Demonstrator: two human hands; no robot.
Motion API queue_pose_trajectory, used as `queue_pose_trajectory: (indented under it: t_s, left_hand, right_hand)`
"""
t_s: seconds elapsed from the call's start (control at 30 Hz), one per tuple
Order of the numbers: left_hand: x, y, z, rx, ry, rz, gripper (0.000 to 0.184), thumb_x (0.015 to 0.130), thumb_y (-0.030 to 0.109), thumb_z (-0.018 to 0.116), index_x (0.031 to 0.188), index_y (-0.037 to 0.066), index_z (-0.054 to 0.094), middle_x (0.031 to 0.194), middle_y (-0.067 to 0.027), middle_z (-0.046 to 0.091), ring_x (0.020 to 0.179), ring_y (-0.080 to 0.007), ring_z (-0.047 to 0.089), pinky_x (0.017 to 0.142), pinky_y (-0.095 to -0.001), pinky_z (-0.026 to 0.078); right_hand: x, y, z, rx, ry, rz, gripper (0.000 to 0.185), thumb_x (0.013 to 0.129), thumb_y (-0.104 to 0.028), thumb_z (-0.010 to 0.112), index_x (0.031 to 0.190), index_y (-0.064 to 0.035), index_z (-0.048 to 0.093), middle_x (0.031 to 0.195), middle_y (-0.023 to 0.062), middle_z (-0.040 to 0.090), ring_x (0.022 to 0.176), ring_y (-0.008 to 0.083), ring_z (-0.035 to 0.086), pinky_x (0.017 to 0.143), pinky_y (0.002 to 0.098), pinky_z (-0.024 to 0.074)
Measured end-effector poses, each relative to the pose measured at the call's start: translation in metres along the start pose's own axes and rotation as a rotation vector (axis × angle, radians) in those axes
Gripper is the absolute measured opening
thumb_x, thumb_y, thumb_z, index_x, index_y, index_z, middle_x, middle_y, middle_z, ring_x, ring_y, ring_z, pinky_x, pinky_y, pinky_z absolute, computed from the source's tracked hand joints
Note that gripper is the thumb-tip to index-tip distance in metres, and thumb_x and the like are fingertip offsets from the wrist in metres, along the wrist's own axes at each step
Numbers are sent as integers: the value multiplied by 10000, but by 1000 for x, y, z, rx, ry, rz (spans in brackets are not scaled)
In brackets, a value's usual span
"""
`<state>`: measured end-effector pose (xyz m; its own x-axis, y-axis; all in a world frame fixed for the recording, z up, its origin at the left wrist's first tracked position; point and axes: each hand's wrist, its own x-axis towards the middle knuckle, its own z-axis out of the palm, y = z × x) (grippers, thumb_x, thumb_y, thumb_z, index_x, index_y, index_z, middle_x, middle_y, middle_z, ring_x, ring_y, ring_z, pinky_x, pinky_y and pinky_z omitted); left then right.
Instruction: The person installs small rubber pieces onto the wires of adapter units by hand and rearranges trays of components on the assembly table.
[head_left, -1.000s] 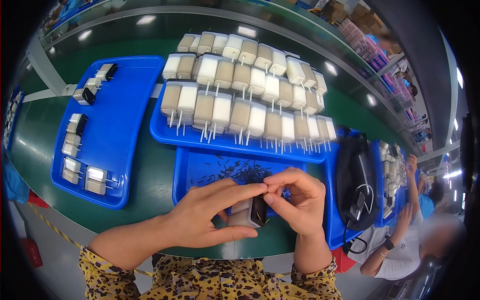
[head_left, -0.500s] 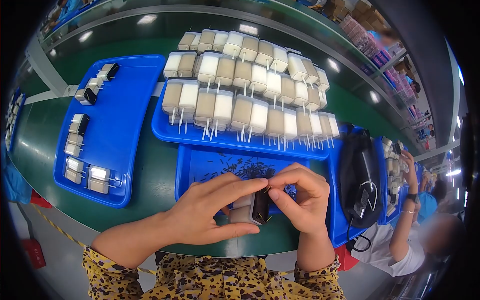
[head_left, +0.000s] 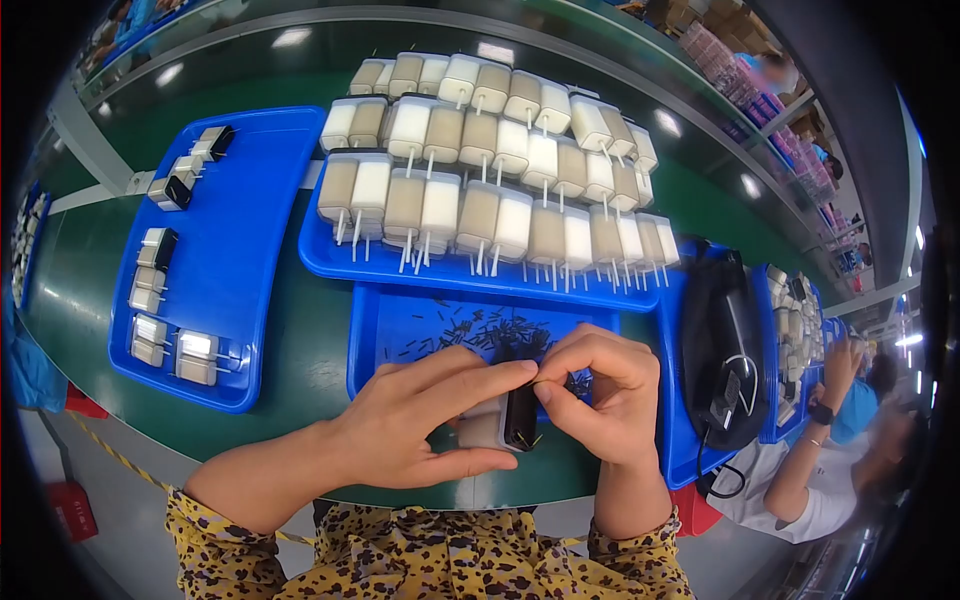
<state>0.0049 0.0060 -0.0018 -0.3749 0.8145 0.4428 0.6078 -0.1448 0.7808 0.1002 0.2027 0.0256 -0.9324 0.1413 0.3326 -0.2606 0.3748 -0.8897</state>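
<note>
My left hand (head_left: pixel 415 415) grips a two-part white and beige plastic block (head_left: pixel 483 430) with a black end piece (head_left: pixel 521 415), fingers above and thumb below. Thin gold-coloured pins or wires stick out at the black end. At the upper corner of that end, my right hand (head_left: pixel 605 400) is closed in a pinch between thumb and index finger. Whatever lies between those fingertips is too small to make out. Just behind the hands, many short black pieces (head_left: pixel 480 330) lie scattered in a blue tray (head_left: pixel 366 345).
Rows of similar blocks (head_left: pixel 480 220) with white tubes are stacked on a larger blue tray (head_left: pixel 480 284). To the left, another blue tray (head_left: pixel 225 280) carries several blocks. A black bag-like item with a cable (head_left: pixel 715 350) sits right, near a person (head_left: pixel 830 485).
Both hands stay almost in place around the block, with only slight finger movement. The view has shifted slightly. At the right, the other person's raised arm has moved.
</note>
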Motion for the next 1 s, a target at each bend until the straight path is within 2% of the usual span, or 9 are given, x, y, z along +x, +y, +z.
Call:
queue_pose_trajectory:
  t_s: [0.27, 0.37, 0.43, 0.57, 0.67, 0.73, 0.8, 0.87, 1.0]
  left_hand:
    - [3, -1, 6, 106, 58, 186, 753, 676, 308, 889, 1265, -36, 571, 979, -150, 646, 713, -206, 622, 567, -278, 528]
    - [1, 1, 6, 65, 75, 133, 785, 653, 297, 906, 1269, -36, 551, 1016, -160, 648, 710, -211, 631, 575, -292, 530]
    - [0, 7, 5, -22, 102, 55, 735, 712, 246, 862, 1324, 24, 518, 1018, -165, 646, 788, -265, 649, 602, -317, 559]
    - [-6, 2, 7, -98, 122, -42, 754, 725, 267, 862, 1338, 31, 493, 1044, -167, 651, 854, -262, 673, 612, -309, 576]
    - [-11, -5, 6, -152, 90, -114, 807, 710, 256, 877, 1365, 47, 455, 1125, -173, 634, 966, -260, 671, 663, -313, 587]
    - [-10, -10, 6, -256, 110, -101, 862, 705, 171, 879, 1402, 76, 381, 1219, -179, 590, 1079, -271, 633, 752, -342, 594]
    - [-8, -9, 4, -310, 132, -63, 870, 708, 127, 869, 1409, 87, 355, 1254, -177, 565, 1124, -273, 603, 798, -358, 588]
    - [-6, -7, 1, -387, 139, -27, 876, 723, 32, 834, 1416, 103, 303, 1323, -176, 509, 1217, -279, 533, 889, -393, 572]
    - [-4, -11, 5, -405, 151, 11, 866, 721, 32, 835, 1411, 91, 314, 1351, -182, 482, 1239, -277, 513, 911, -392, 564]
  right_hand:
    - [-1, -4, 4, -153, 33, -76, 130, 641, 80, 681, 740, -1, 656, 673, 58, 614, 568, 118, 592, 512, 232, 454]
    - [-2, -6, 5, -306, 63, -149, 143, 633, 60, 697, 754, -13, 671, 681, 58, 610, 556, 153, 607, 494, 253, 471]
    - [-2, -8, 0, -468, 23, -344, 151, 634, 33, 706, 773, -20, 685, 709, 51, 615, 564, 182, 614, 493, 270, 485]
    - [-4, -12, -2, -562, -61, -446, 264, 630, 32, 673, 893, 24, 703, 817, 100, 638, 629, 234, 645, 551, 309, 535]
    - [-4, -9, -4, -512, -67, -436, 349, 626, 39, 657, 974, 42, 691, 865, 133, 651, 690, 266, 669, 610, 331, 561]
    - [-6, -9, -6, -460, -50, -423, 363, 639, 42, 655, 1001, 39, 687, 894, 141, 667, 720, 270, 683, 631, 330, 568]
    - [-6, -10, -8, -177, -19, -219, 451, 662, 26, 682, 1112, 29, 652, 998, 168, 687, 824, 286, 703, 717, 335, 576]
    - [-3, -12, -6, -136, -38, -232, 491, 670, 15, 700, 1156, 23, 630, 1037, 177, 685, 868, 291, 702, 758, 339, 570]
    - [-2, -9, 0, -94, -91, -256, 585, 664, -47, 782, 1215, 15, 595, 1112, 188, 663, 979, 313, 674, 852, 365, 541]
